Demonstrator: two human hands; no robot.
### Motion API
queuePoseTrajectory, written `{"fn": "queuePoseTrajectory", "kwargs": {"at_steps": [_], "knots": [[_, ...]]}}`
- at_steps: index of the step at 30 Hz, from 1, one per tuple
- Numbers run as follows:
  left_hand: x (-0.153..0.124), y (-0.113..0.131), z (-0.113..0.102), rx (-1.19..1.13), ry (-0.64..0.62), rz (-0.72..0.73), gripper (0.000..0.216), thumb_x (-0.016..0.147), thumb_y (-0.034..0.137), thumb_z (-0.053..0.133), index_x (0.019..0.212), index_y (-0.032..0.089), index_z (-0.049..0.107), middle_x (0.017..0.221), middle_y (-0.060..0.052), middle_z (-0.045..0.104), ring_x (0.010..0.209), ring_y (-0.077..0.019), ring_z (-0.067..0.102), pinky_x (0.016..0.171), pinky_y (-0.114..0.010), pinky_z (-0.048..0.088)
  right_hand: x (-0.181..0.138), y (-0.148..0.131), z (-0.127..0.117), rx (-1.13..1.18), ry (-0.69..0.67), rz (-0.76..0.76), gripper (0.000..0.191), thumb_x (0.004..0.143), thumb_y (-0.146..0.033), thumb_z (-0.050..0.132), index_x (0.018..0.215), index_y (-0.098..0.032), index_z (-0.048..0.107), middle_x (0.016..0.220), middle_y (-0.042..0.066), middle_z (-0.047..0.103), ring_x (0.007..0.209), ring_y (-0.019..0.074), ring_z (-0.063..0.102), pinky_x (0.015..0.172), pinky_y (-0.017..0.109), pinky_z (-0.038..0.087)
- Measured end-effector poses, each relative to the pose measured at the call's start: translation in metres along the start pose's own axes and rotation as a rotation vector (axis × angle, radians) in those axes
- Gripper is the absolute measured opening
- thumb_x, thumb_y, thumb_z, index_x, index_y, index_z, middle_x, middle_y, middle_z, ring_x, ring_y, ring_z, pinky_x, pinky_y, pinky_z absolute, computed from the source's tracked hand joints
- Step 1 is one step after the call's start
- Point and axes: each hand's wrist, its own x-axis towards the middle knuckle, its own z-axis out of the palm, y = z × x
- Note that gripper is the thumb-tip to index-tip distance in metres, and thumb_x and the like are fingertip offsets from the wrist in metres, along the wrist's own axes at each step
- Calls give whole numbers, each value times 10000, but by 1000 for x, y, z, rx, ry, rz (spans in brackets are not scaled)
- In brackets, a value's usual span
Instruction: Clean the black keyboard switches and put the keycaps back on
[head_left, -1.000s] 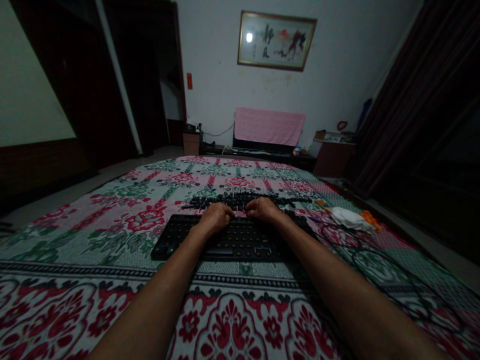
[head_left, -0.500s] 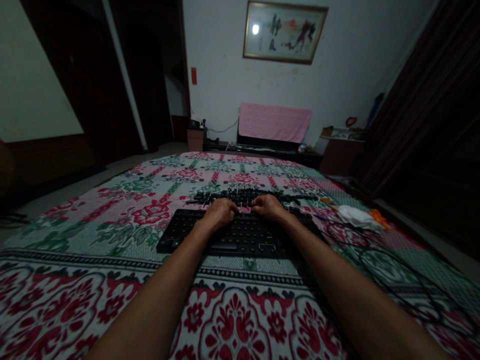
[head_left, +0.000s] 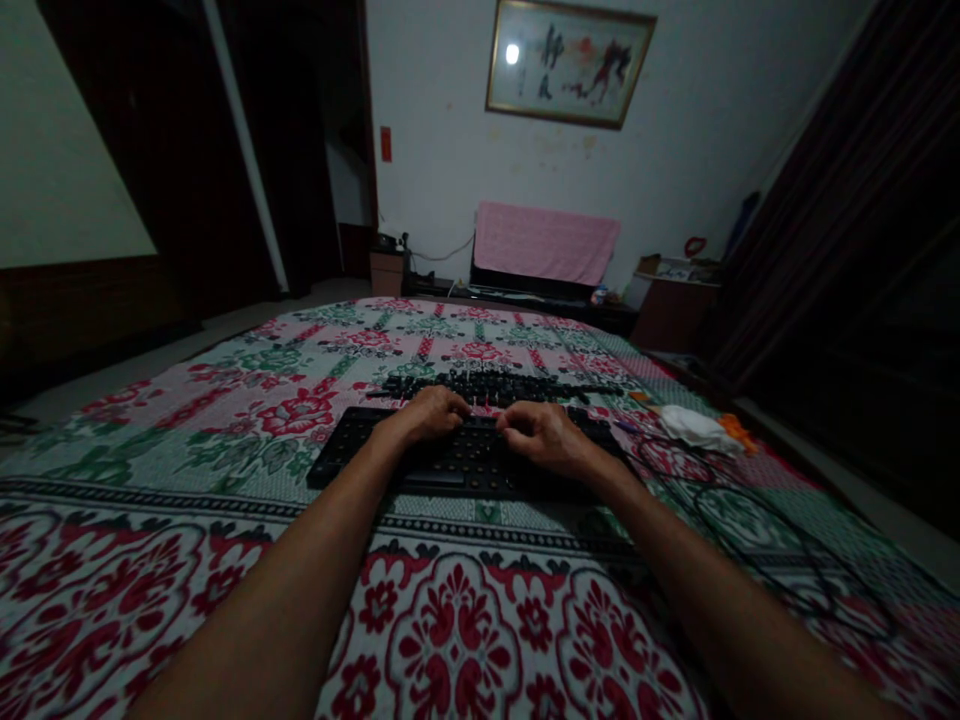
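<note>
A black keyboard (head_left: 352, 455) lies on the floral bedspread (head_left: 225, 420), its top showing rows of small round switches without caps. Just beyond its far edge is a row of loose black keycaps (head_left: 517, 384). My left hand (head_left: 426, 413) rests on the keyboard's far edge next to the keycaps, fingers curled down. My right hand (head_left: 544, 436) hovers over the right half of the keyboard, fingertips pinched toward the left. The light is too dim to show whether either hand holds a keycap.
A black cable (head_left: 750, 530) loops over the bedspread at the right. A white cloth (head_left: 690, 425) and an orange item (head_left: 739, 432) lie near the bed's right edge. A pink-covered unit (head_left: 546, 243) and a cabinet (head_left: 671, 305) stand against the far wall.
My right hand has pulled back from the keycap row toward me and now sits over the keyboard. My left hand stays at the far edge. The view has shifted slightly.
</note>
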Motion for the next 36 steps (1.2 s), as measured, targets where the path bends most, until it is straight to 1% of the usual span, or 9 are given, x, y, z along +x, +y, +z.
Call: {"fn": "queuePoseTrajectory", "kwargs": {"at_steps": [3,9,12,16,19,24,28,32,36], "knots": [[-5,0,-7,-206,-33,4,418,687,222,530,1094,171,609,959,-13,680,840,-149,606,724,-204,461,-10,0,6,19,-37,-24,224,697,-102,473,818,-169,649,771,3,634,676,102,558,636,198,409],[-11,4,-14,-296,-26,-43,288,669,260,523,874,133,681,759,-12,681,684,-133,579,608,-203,441,-11,6,11,27,20,-34,240,725,-104,481,869,-185,655,843,15,648,760,118,579,707,224,428],[-12,0,-14,-298,-33,-56,281,661,279,517,832,129,681,723,-4,675,651,-127,566,597,-203,434,-8,-2,18,49,44,-135,224,744,-110,491,879,-187,652,861,23,644,806,124,578,749,240,434],[-11,-8,-10,-293,-33,-55,302,663,299,495,833,133,680,741,-12,679,652,-136,567,582,-210,436,-4,-17,33,49,-1,-319,265,780,-126,479,992,-199,620,988,41,614,939,136,543,850,275,415],[-9,-10,-7,-296,-35,-34,318,667,307,486,842,127,680,772,-28,681,670,-147,579,600,-222,446,-3,-23,41,10,-32,-359,311,769,-99,484,1037,-200,605,1051,51,584,988,145,517,889,291,393],[-9,-7,-7,-213,-26,-4,294,677,287,480,821,133,685,767,-26,683,691,-149,585,625,-219,445,-2,-23,42,-36,-76,-325,283,763,-121,509,1011,-206,614,986,44,588,945,149,521,866,287,396],[-9,-5,-8,-197,-36,-6,282,679,279,489,818,136,687,747,-17,680,679,-140,572,621,-210,432,-3,-22,40,-19,-38,-295,270,786,-148,484,1020,-191,612,947,50,606,891,141,536,820,261,406],[-10,-4,-10,-284,-64,-8,289,672,297,513,826,121,682,701,-10,659,632,-125,543,586,-205,411,-4,-15,35,73,62,-155,271,785,-154,462,983,-185,643,864,32,652,772,124,571,728,227,421],[-15,5,-13,-455,-148,-52,304,645,309,565,842,104,673,637,2,618,553,-95,485,525,-197,370,-3,-3,30,224,172,54,266,761,-177,470,932,-168,673,806,18,677,684,115,582,649,210,428]]}}
